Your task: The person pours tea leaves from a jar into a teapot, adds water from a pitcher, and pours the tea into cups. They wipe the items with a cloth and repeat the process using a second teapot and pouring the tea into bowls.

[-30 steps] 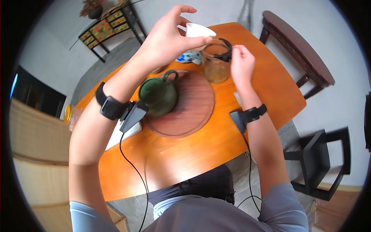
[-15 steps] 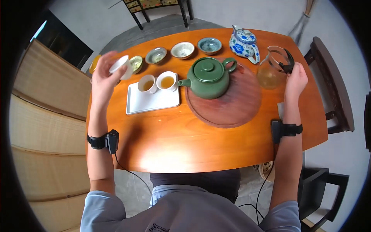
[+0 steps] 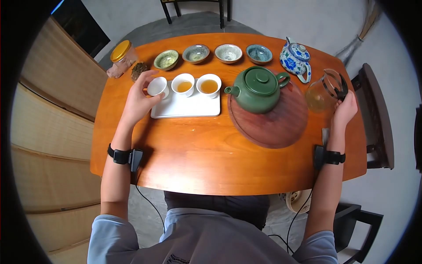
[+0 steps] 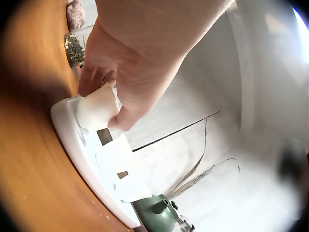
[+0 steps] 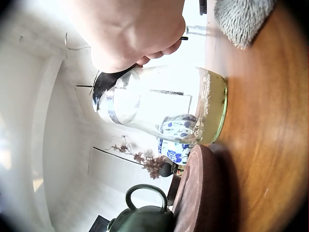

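At the left end of the white tray (image 3: pixel 187 110), the left hand (image 3: pixel 140 99) pinches a white cup (image 3: pixel 157 87) between thumb and fingers; the cup looks empty. In the left wrist view that cup (image 4: pixel 99 108) is upright at the tray's end. Two more white cups (image 3: pixel 183 90) (image 3: pixel 209 91) on the tray hold amber tea. On the right, the right hand (image 3: pixel 345 108) grips the black handle of a glass pitcher (image 3: pixel 317 99). Pale yellow liquid lies in the bottom of the pitcher (image 5: pixel 212 104) in the right wrist view.
A green teapot (image 3: pixel 257 92) stands on a round wooden board (image 3: pixel 281 127), its spout toward the tray. Behind are several small bowls (image 3: pixel 228 53), a blue-and-white teapot (image 3: pixel 295 61) and a yellow-lidded jar (image 3: pixel 123 55). A grey brush-like thing (image 5: pixel 244 19) lies near the pitcher.
The left hand has moved from beside the pitcher to the left with the white cup, down to the tray's left end. The right hand still grips the pitcher's handle. The head view has shifted.
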A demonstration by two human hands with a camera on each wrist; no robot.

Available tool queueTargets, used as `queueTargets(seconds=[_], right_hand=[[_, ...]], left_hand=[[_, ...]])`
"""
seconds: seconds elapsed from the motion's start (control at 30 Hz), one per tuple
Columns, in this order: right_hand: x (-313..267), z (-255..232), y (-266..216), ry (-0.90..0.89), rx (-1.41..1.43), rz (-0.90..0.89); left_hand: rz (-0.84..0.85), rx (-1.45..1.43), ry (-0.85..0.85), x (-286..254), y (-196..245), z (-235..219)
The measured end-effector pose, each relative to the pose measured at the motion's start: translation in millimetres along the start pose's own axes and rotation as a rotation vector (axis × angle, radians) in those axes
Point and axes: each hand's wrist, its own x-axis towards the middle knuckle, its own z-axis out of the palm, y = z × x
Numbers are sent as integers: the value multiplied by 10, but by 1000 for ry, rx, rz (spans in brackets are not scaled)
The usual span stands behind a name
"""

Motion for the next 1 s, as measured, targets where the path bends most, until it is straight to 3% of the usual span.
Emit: queueTargets(seconds=[0.33,0.4,0.53,0.6,0.7,0.83,0.93,1.0], right_hand=[[-25,14,-19,20,16,-3],[-28,12,-39,-2,27,2],[-32,2,-39,-14,20,14],[-22,3,-28,-22,44,8],[-3,-5,3,-26,70,12],[6,-30,21,-25,45,11],[4,-9,21,-8,55,11],[-12,4,7,9,20,-4]], left_hand=[[-14,87,13,-14,56,30],[106,341,89,-30,183,28],[213,344,104,13,429,54],[234,378,-41,37,564,88],[293,551,-101,77,650,199],[246,489,-192,154,641,298],[194,386,-189,209,567,339],[144,323,-94,219,544,346]])
